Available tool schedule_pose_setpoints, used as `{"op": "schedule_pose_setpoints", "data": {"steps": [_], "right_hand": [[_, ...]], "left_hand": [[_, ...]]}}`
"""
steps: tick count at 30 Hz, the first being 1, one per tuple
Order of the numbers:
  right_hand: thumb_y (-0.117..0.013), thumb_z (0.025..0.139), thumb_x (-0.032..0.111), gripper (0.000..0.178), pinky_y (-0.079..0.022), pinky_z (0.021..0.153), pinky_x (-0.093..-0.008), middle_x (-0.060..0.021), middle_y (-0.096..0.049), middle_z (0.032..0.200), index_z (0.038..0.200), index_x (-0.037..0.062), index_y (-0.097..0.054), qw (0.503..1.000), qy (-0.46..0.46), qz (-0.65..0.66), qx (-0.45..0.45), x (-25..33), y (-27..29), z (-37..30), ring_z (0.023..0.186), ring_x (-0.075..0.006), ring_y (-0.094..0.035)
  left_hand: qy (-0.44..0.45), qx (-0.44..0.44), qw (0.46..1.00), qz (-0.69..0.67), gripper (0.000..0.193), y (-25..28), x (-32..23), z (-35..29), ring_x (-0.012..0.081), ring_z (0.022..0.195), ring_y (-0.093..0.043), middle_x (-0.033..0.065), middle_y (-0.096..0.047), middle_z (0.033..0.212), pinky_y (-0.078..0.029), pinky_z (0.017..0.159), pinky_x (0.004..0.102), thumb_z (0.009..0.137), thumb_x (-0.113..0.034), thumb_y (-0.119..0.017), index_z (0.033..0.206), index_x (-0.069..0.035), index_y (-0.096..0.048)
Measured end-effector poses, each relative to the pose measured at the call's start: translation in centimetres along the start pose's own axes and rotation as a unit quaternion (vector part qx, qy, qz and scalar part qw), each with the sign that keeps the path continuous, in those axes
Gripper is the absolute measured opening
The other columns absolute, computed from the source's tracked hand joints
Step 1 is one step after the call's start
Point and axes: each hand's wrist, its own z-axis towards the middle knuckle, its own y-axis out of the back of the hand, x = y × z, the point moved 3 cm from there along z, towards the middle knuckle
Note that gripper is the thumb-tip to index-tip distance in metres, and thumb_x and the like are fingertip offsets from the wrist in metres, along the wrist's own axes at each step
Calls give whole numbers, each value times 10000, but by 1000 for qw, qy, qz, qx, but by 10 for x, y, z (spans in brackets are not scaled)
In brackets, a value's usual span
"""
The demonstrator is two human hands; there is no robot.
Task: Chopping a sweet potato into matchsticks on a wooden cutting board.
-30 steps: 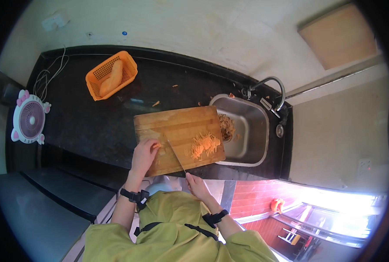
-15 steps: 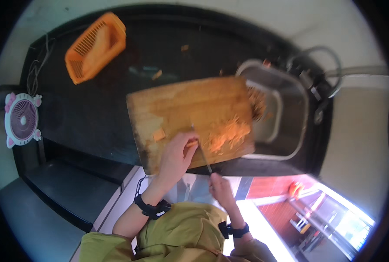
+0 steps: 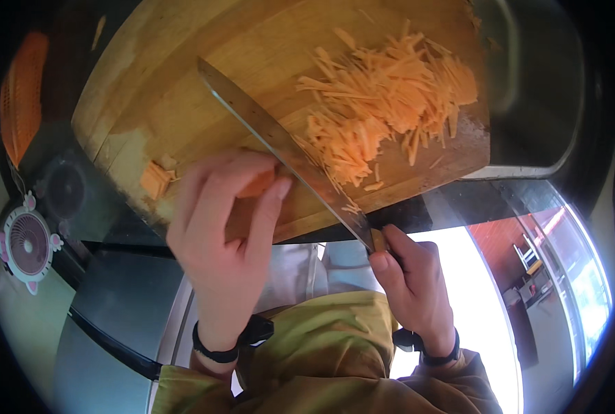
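Observation:
My right hand (image 3: 414, 279) is closed round the wooden handle of a long kitchen knife (image 3: 280, 141). Its blade lies slantwise over the wooden cutting board (image 3: 149, 79), tip toward the far left. Left of the blade, my left hand (image 3: 218, 207) pinches a small piece of orange vegetable (image 3: 258, 183) between thumb and fingers, partly hidden by them. A heap of thin orange vegetable shreds (image 3: 390, 96) covers the board to the right of the knife, and a few bits lie along the blade. An orange vegetable chunk (image 3: 155, 181) sits near the board's left edge.
At the far left stand an orange plastic basket (image 3: 24, 100) and a small pink-and-white fan (image 3: 28, 241). A metal sink (image 3: 535, 90) adjoins the board on the right. The dark counter edge (image 3: 418, 212) runs just in front of my body.
The view has come much closer to the board and shifted. The knife now lies left of the shreds, its blade more plainly seen. Both hands keep their holds.

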Motion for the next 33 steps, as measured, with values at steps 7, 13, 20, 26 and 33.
{"op": "schedule_pose_setpoints", "data": {"steps": [7, 13, 20, 26, 33], "right_hand": [[-648, 972, 202, 271, -395, 477, -385, -165, -496, 561, 853, -15, -537, 1000, 7, 8, -2, -2, 0, 1, 502, -393, -524], [-650, 968, 196, 265, -373, 465, -373, -152, -468, 540, 851, -12, -536, 1000, 1, 8, -4, -3, 0, -1, 469, -364, -479], [-639, 973, 200, 287, -355, 461, -353, -142, -442, 536, 821, -18, -529, 1000, 1, -4, -15, -4, 0, -1, 456, -327, -396], [-627, 979, 203, 299, -360, 471, -354, -148, -445, 550, 814, -22, -521, 999, -14, 29, -19, -1, -2, -2, 467, -333, -387], [-625, 985, 216, 296, -372, 478, -369, -153, -455, 556, 842, -19, -517, 999, -12, 36, -20, 3, -4, -7, 476, -361, -425]], "left_hand": [[-43, 19, 997, 60, 394, 15, 1, 1, 268, 936, -655, 139, -665, 1103, -537, 790, 335, 720, -7, -793, 1097, -37, -682], [-61, 43, 996, 58, 328, 17, 5, 8, 195, 878, -689, 116, -705, 1060, -523, 769, 271, 759, 119, -723, 1064, 6, -679], [-98, 40, 993, 60, 278, 16, -2, 21, 212, 821, -714, 92, -740, 944, -559, 740, 283, 754, 87, -751, 999, -37, -710], [-99, 47, 993, 43, 299, 14, 0, 26, 186, 812, -681, 71, -720, 933, -533, 725, 281, 716, 87, -749, 983, -39, -706], [-143, 47, 988, 42, 286, 9, 7, 19, 220, 799, -667, 97, -706, 951, -516, 692, 289, 699, 68, -771, 956, -27, -691]]}}
